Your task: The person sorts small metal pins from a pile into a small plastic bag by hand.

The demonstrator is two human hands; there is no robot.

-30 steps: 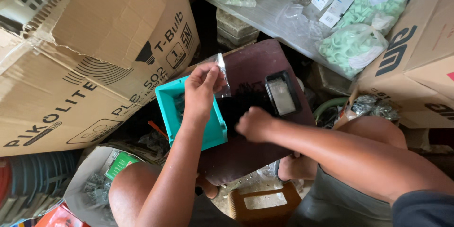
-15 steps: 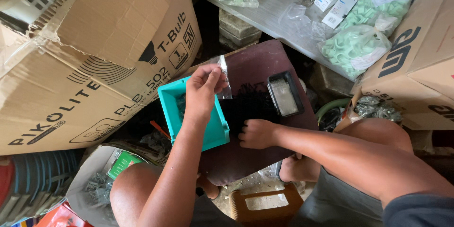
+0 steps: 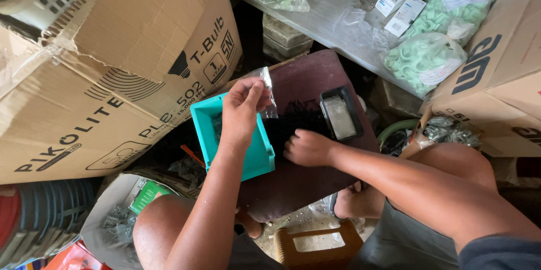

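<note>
Keep your left hand point(image 3: 241, 113) pinching the small clear bag point(image 3: 267, 92) upright above the teal bin point(image 3: 258, 154), mouth open, while your right hand point(image 3: 307, 147), fingers curled, gathers black pieces point(image 3: 298, 117) from the dark table point(image 3: 315, 67).

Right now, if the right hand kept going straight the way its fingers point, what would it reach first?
The right hand points left across the dark board, with its fingertips in the pile of small black pieces. Past those, the first thing would likely be the teal tray, though depth is hard to judge.
</note>
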